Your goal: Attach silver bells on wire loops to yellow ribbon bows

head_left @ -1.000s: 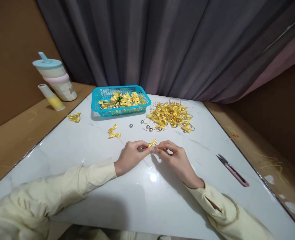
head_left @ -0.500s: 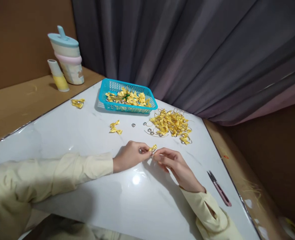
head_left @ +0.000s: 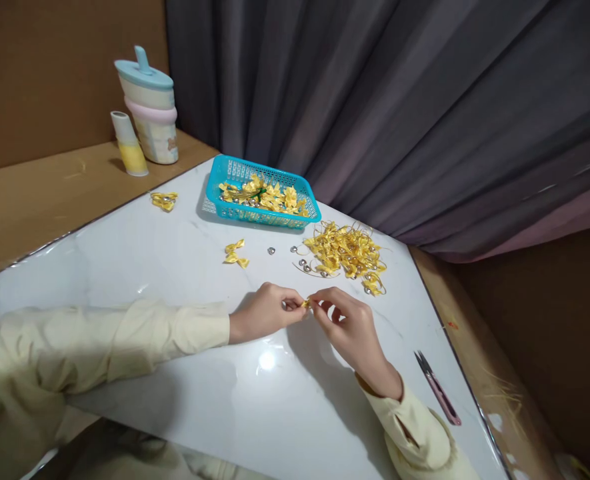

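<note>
Between my two hands, above the white marbled tabletop (head_left: 215, 407), is a small yellow ribbon bow (head_left: 305, 303), mostly covered by fingertips. My left hand (head_left: 262, 313) pinches its left side. From the right, my right hand (head_left: 357, 333) has thumb and fingers closed at its other side; whether a cord or bell is in that pinch is too small to see. Two loose yellow bows (head_left: 237, 255) lie beyond my left hand, with a small silver bell (head_left: 271, 251) near them. Past my right hand is a heap of yellow bows with bells and gold cords (head_left: 345, 250).
A blue plastic basket (head_left: 262, 217) holds more bows and bells. Pink-handled thread snips (head_left: 439, 388) lie at the right. One bow with a bell (head_left: 164, 201) is near the left edge. A tumbler (head_left: 155, 127) and a yellow-white tube (head_left: 131, 150) stand behind, beside a grey curtain (head_left: 375, 107).
My right hand's fingertips have come up against the bow, which is now more covered. My left hand keeps its pinch. The whole view has shifted slightly.
</note>
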